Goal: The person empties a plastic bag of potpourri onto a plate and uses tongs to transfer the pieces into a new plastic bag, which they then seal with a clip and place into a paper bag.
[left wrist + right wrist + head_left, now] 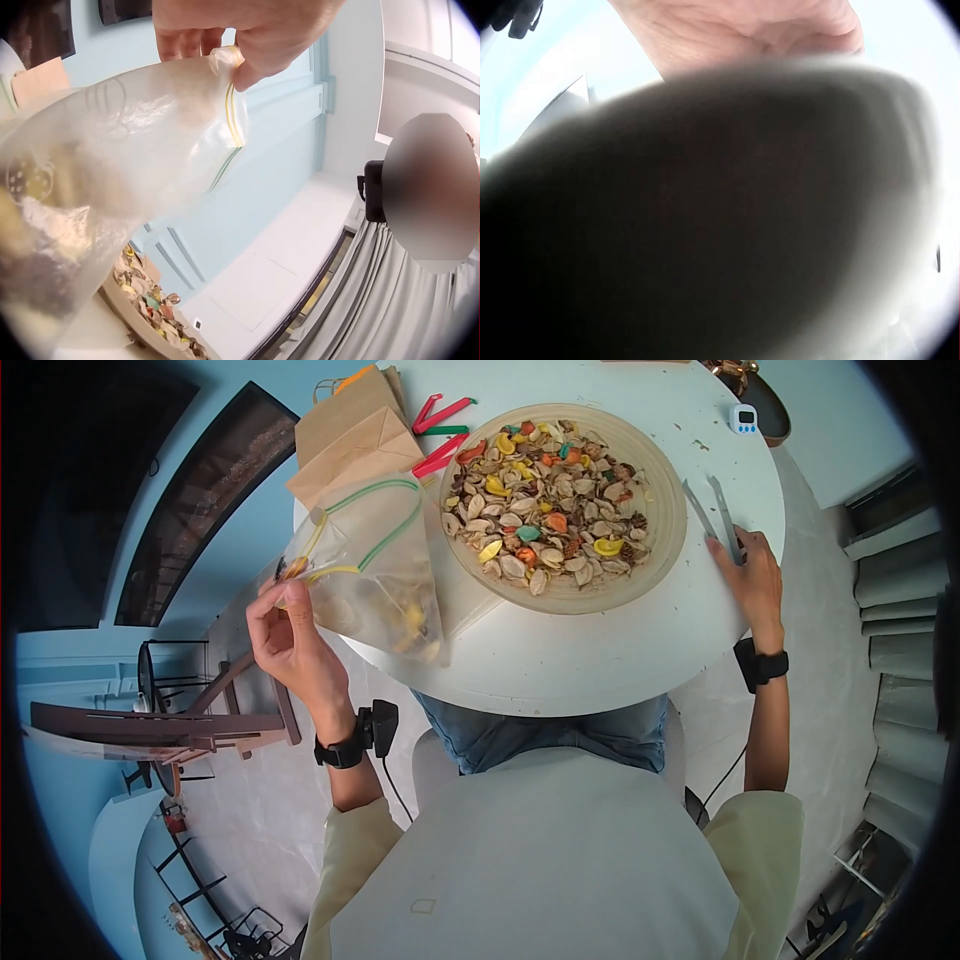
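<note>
My left hand (303, 652) pinches the upper edge of a clear zip bag (375, 600) between thumb and fingers. Green and yellow strips line the bag's mouth, which gapes, and some tan and yellow pieces lie inside low down. In the left wrist view the bag (142, 142) hangs slanted from the fingers. At the table's right side my right hand (752, 582) holds metal tongs (722, 510) by the handle end, their tips apart and pointing away from me. Between the hands is a wide, round tray (665, 545) of dried potpourri, with orange, yellow and teal bits.
A brown paper bag (355, 450) stands behind the zip bag. Red and green bag clips (442, 430) lie beside the tray. A small white timer (743, 418) sits at the far right of the white round table (560, 670). A dark blurred shape blocks most of the right wrist view.
</note>
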The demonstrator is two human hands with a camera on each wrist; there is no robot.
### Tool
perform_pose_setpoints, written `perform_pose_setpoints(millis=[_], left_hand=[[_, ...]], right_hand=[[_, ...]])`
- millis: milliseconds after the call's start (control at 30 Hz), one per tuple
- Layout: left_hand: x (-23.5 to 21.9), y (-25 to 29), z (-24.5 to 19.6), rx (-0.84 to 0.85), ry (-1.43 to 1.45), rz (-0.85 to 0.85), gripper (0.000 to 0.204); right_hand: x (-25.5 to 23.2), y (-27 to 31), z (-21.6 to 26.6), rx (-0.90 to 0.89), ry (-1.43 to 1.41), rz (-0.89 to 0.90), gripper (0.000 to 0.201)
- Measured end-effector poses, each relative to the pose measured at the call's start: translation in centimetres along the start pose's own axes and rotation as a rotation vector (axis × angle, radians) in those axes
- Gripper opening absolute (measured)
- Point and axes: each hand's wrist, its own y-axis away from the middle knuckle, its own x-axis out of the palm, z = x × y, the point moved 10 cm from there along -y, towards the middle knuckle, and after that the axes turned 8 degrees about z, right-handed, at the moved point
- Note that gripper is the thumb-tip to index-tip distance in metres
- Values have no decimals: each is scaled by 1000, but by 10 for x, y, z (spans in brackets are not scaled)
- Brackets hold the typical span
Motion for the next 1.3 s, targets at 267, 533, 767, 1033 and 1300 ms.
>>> perform_pose_setpoints(millis=[267, 533, 767, 1033, 1300], left_hand=[[-4, 15, 1, -83, 37, -186, 10], [-1, 24, 16, -255, 160, -195, 14], [11, 21, 1, -231, 181, -141, 14], [16, 25, 4, -232, 51, -41, 15], [-8, 11, 12, -210, 49, -76, 37]], right_hand=[[-8, -3, 4, -46, -52, 122, 67], [-32, 32, 199, -600, -621, 245, 40], [36, 50, 348, -930, -447, 355, 57], [58, 39, 383, -1024, -565, 362, 33], [46, 27, 381, -1091, -534, 398, 24]])
